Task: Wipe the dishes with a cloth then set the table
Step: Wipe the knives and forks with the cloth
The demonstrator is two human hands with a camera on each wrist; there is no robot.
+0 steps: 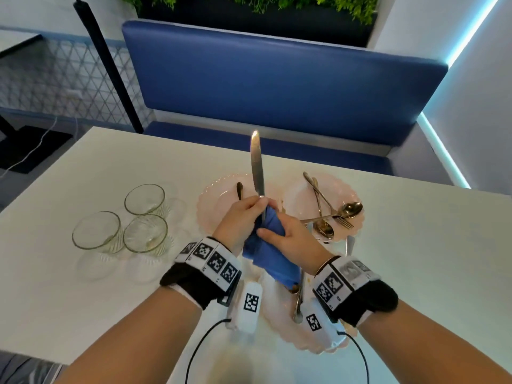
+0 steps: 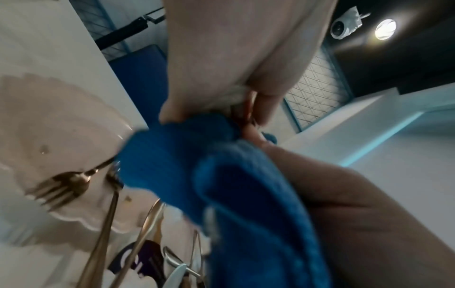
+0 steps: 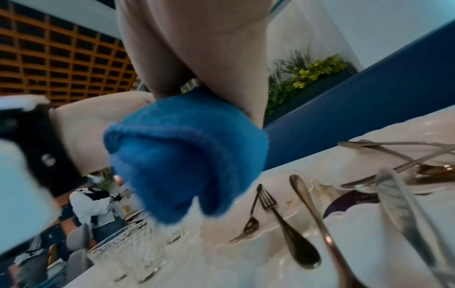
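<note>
The lower part of the table knife (image 1: 257, 164) is hidden: its blade stands upright above the two hands, tip pointing away from the person, while everything below the left hand's fingers is wrapped in the blue cloth (image 1: 270, 250). The left hand (image 1: 241, 217) is curled round the knife just above the cloth, pinching it where blade meets handle. The right hand (image 1: 288, 239) is closed round the bunched cloth, thumb laid across the front; the cloth's loose end hangs down toward the person. Both wrist views are blurred and mostly filled by cloth and palm, so the fingertips cannot be made out there.

Behind the hands on the white worktop (image 1: 415, 245) sit two pink scalloped plates. The left plate (image 1: 219, 200) is half covered by the left hand; one dark utensil handle (image 1: 239, 190) shows on it. The right plate (image 1: 352, 189) holds a crossed heap of gold-toned cutlery: two spoons (image 1: 352, 209) and a fork (image 1: 343, 221) can be told, the rest overlap. A third pink plate (image 1: 279, 322) lies near the person, largely hidden by the wrists and cloth, with more cutlery on it that is only partly visible.

Three clear ribbed glasses (image 1: 144, 199) stand grouped at the left of the worktop, well apart from the plates.
</note>
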